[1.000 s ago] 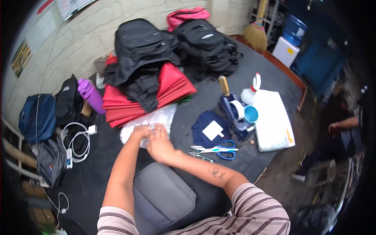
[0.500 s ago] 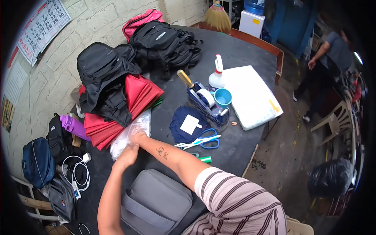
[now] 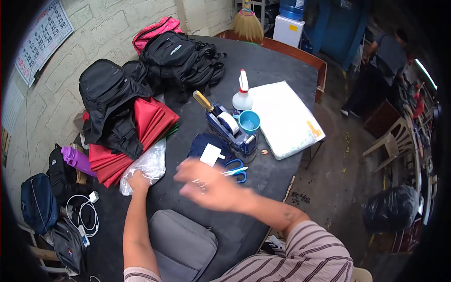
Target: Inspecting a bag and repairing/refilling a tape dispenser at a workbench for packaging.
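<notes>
Lying on the black table [image 3: 253, 56] in the head view, the clear plastic [image 3: 155, 162] is met by the left hand [image 3: 139, 181] at its near side, just beside the red folded sheets [image 3: 112, 162] on which the black backpack [image 3: 103, 87] is heaped. The left fingers are laid on the film, but whether they are pinched closed or merely pressed flat cannot be told. The right hand [image 3: 206, 183] is held well apart from the film, next to the scissors [image 3: 241, 176]; its fingers seem parted, yet its grip cannot be told. For good handling, the film is best steadied by a broad, light touch of the left hand, and any pull is best kept low and even, since thin layers are judged likely to cling and crease. The scissors' points are best kept clear of the film. The right fingers are smeared by blur, and a thin pale line among them cannot be identified. Part of the scissors and of the navy cloth [image 3: 199, 144] is covered by that hand. The left fingertips are lost in glare, and the gray case [image 3: 183, 239] is cut off by the lower edge.
</notes>
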`<action>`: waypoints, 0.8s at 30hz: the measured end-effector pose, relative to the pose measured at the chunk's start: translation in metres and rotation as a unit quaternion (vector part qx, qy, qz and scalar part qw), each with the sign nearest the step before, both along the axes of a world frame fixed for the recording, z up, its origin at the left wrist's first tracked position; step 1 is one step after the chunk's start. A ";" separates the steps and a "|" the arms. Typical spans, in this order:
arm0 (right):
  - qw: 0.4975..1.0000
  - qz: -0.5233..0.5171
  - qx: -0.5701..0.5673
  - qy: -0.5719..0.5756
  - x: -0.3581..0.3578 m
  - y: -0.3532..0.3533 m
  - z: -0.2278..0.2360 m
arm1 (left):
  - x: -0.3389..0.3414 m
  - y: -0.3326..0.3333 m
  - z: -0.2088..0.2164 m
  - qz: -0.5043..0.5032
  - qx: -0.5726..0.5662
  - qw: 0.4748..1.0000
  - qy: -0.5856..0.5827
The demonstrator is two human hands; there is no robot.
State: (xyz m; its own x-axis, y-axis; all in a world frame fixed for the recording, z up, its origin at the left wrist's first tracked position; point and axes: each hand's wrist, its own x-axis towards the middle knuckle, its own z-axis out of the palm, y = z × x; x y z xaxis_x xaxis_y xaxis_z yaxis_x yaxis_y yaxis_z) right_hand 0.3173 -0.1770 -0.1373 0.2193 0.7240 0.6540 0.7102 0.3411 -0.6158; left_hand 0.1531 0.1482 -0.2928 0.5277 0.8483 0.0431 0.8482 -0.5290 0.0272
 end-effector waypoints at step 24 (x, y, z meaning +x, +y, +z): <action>0.710 -0.530 0.298 0.356 0.302 -0.180 -0.065 | -0.087 -0.107 0.243 -0.067 0.051 0.955 -0.285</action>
State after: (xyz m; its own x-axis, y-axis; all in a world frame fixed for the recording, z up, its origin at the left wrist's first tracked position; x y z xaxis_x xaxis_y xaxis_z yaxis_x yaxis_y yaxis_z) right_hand 0.6194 -0.3573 -0.2025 0.8627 -0.4527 0.2252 0.3433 0.1973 -0.9183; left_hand 0.0664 0.0414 -0.0502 0.4978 0.7506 0.4345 0.6355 -0.6566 0.4062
